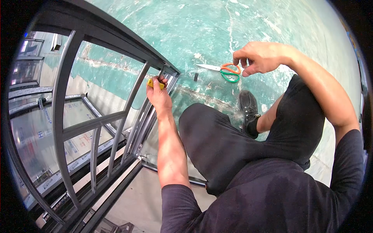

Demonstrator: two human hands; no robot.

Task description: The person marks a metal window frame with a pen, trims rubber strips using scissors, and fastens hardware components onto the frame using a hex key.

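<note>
My left hand (158, 93) is closed around a small yellow-handled tool (155, 83) at the corner of a dark metal window frame (128, 44). A thin metal shaft seems to rise from the tool toward the frame; its tip cannot be made out. My right hand (260, 58) hovers over the floor with its fingers bent and apart, holding nothing I can see. Just below its fingertips lie scissors (210, 67) with one orange and one green handle loop; whether the fingers touch them I cannot tell. A short black piece (196, 76) lies left of the scissors.
The upright frame with its several bars fills the left side. Behind it lean glazed panels (39, 136) with printed film and taped edges. My bent knee (198, 120) is close to the frame, and my shoe (248, 108) stands on the worn green floor (186, 31).
</note>
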